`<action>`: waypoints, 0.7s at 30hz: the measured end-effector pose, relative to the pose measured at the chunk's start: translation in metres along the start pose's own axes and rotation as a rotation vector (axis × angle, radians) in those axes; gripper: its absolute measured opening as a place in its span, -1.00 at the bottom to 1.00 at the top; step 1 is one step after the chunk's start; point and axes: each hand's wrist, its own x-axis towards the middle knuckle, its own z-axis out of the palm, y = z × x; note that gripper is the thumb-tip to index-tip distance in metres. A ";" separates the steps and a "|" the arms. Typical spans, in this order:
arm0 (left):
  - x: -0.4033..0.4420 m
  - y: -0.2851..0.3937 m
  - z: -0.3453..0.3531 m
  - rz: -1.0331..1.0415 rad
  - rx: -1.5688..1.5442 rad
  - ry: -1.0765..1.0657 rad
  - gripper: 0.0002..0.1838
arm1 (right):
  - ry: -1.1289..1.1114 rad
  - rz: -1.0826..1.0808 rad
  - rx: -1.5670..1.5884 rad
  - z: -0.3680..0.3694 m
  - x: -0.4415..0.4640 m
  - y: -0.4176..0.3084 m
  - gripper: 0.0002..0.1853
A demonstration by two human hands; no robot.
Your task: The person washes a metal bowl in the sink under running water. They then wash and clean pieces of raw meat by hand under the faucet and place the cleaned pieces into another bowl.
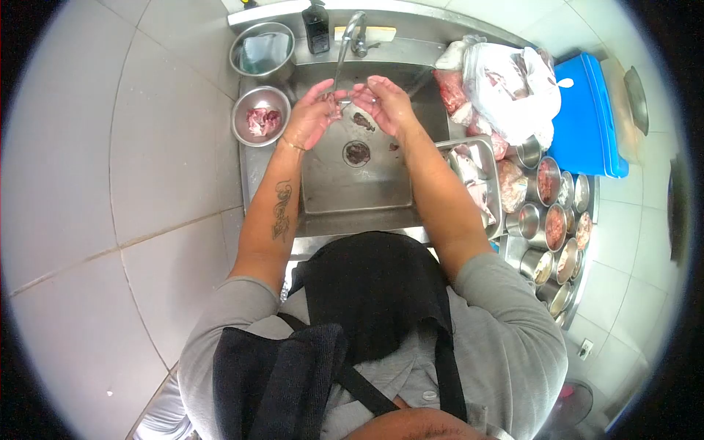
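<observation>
Over the sink (pixel 330 202), both hands are raised below the faucet (pixel 353 33), whose spout points at them. My left hand (pixel 312 121) has its fingers curled around what looks like a small pink piece of meat (pixel 335 111), partly hidden by the fingers. Close beside it, palm turned up, my right hand (pixel 387 104) has bent fingers pinched together at the tips. Whatever is between those fingertips is too small to make out. Dark scraps (pixel 363 121) lie on the sink bottom, and more sit in the drain (pixel 356 152).
At left, a steel bowl (pixel 240 121) contains pink meat; behind it stands a larger bowl (pixel 290 60). A black bottle (pixel 316 28) is near the faucet. On the right are a metal tray (pixel 493 158), bagged meat (pixel 477 81), a blue lid (pixel 587 117) and several steel containers (pixel 555 227).
</observation>
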 end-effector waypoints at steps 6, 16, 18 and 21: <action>0.002 0.000 0.009 0.007 0.206 -0.010 -0.28 | -0.152 -0.037 -0.787 0.016 -0.015 -0.006 -0.75; -0.001 0.003 0.024 0.051 0.625 0.105 -0.44 | -0.147 -0.418 -1.279 0.017 -0.017 0.003 -0.83; 0.003 0.000 0.017 0.022 0.609 0.105 -0.52 | -0.097 -0.437 -1.293 0.016 -0.015 0.008 -0.83; 0.005 -0.010 0.008 0.017 0.460 0.104 -0.60 | -0.026 -0.553 -1.318 0.014 -0.013 0.005 -0.82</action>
